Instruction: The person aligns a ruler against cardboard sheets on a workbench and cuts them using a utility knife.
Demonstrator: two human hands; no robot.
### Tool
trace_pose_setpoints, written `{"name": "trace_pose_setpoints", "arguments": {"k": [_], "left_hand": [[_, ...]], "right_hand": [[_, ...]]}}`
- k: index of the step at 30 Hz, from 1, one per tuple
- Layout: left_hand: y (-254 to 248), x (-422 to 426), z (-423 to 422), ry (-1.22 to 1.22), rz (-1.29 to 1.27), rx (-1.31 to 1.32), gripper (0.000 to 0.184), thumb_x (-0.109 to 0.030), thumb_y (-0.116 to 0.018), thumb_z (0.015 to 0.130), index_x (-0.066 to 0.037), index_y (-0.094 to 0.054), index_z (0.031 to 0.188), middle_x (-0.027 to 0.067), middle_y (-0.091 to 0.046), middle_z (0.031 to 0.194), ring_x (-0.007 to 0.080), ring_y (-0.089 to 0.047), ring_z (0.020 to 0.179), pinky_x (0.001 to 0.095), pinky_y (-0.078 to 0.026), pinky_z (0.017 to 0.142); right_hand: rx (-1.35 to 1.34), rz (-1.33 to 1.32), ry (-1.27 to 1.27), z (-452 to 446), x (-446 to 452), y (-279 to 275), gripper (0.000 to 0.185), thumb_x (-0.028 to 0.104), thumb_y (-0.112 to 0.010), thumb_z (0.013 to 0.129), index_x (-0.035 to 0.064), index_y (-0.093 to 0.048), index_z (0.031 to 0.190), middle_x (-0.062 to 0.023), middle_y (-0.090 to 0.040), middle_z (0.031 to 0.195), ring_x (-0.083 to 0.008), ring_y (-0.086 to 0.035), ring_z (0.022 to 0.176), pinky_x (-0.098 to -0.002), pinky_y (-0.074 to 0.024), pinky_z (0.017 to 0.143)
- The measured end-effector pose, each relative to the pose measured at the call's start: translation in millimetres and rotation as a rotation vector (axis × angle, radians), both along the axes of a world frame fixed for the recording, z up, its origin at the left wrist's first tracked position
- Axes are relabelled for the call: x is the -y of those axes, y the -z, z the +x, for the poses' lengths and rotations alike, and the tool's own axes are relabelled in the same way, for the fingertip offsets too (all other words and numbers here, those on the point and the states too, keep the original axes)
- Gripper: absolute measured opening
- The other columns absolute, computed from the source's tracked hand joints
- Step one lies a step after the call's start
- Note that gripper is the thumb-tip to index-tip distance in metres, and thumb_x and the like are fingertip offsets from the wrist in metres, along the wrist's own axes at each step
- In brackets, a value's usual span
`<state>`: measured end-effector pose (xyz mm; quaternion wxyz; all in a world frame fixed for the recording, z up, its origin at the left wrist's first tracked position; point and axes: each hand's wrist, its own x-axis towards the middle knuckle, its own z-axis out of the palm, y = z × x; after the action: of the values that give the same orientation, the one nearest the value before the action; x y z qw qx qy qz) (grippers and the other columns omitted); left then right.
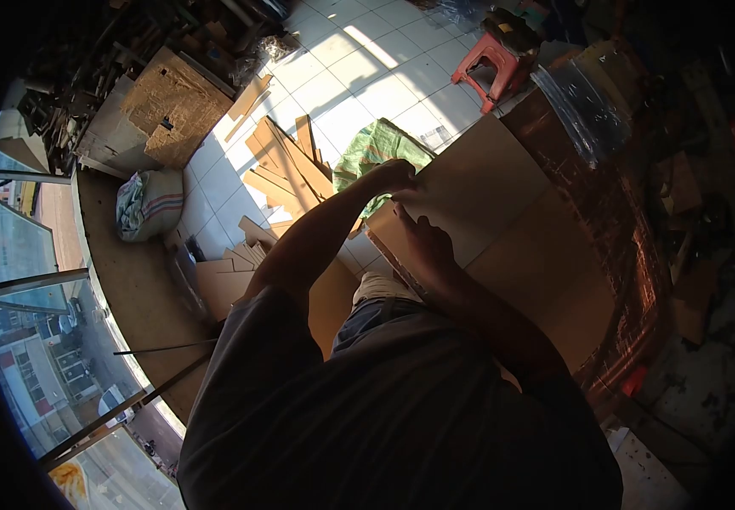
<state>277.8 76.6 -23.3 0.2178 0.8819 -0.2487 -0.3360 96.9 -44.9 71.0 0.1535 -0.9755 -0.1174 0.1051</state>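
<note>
A large flat brown sheet point(503, 170), which looks like cardboard or thin board, lies on the work surface in front of me. My left hand point(399, 175) reaches to its far left edge with the fingers curled in; whatever they grip, if anything, is hidden in shade. Closer to my body, my right hand point(428, 241) rests on the sheet near the same edge. One finger of it stretches forward, apart from the others. Beside the right hand lies a lighter brown piece point(386, 231) along the edge.
On the tiled floor point(333, 51) beyond lie cardboard strips point(286, 161) and a green sack point(382, 146). A red stool point(493, 68) stands at the far side. Clear plastic point(584, 115) lies at right. At left are a stuffed sack point(153, 204), a worn board point(172, 106) and windows.
</note>
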Motion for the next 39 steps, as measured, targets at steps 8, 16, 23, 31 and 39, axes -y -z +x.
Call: {"name": "trace_pose_setpoints", "arguments": {"k": [8,16,23,31,39], "left_hand": [[23,-3,7,0.018,-0.049,-0.025,0.058,-0.056,-0.076,0.073,-0.009,-0.073,0.107,0.0145,-0.071,0.103,0.0311,-0.068,0.099,0.0430,-0.053,0.083],[-4,-3,4,0.092,-0.058,0.028,0.044,-0.049,-0.074,0.081,-0.007,-0.073,0.096,0.0132,-0.071,0.090,0.0289,-0.068,0.089,0.0414,-0.051,0.079],[12,-6,11,0.096,-0.040,0.006,0.056,-0.058,-0.071,0.078,-0.006,-0.072,0.099,0.0171,-0.071,0.096,0.0312,-0.067,0.097,0.0418,-0.051,0.083],[8,-7,9,0.074,-0.020,-0.008,0.056,-0.058,-0.071,0.077,-0.007,-0.073,0.102,0.0164,-0.070,0.101,0.0305,-0.066,0.099,0.0418,-0.051,0.084],[12,-6,13,0.153,-0.012,-0.036,0.052,-0.054,-0.071,0.080,-0.010,-0.071,0.108,0.0129,-0.069,0.109,0.0307,-0.064,0.104,0.0425,-0.050,0.089]], "right_hand": [[0.032,-0.040,-0.048,-2,11,-6,0.056,0.013,-0.055,0.088,0.0142,-0.046,0.143,-0.0152,-0.063,0.081,-0.0290,-0.067,0.063,-0.0404,-0.0556,0.056],[0.046,-0.023,-0.044,-7,12,-21,0.056,0.014,-0.056,0.087,0.0144,-0.046,0.143,-0.0137,-0.061,0.081,-0.0287,-0.066,0.062,-0.0398,-0.0556,0.056],[0.114,0.088,-0.029,-4,7,11,0.054,0.013,-0.050,0.092,0.0211,-0.041,0.145,-0.0174,-0.060,0.089,-0.0343,-0.065,0.067,-0.0436,-0.0548,0.057],[0.029,0.044,0.022,-1,2,6,0.055,0.014,-0.050,0.092,0.0211,-0.040,0.147,-0.0176,-0.060,0.089,-0.0323,-0.065,0.062,-0.0436,-0.0547,0.055],[0.072,0.002,-0.012,1,3,9,0.053,0.016,-0.049,0.093,0.0212,-0.042,0.145,-0.0148,-0.062,0.083,-0.0297,-0.064,0.060,-0.0414,-0.0535,0.053]]}}
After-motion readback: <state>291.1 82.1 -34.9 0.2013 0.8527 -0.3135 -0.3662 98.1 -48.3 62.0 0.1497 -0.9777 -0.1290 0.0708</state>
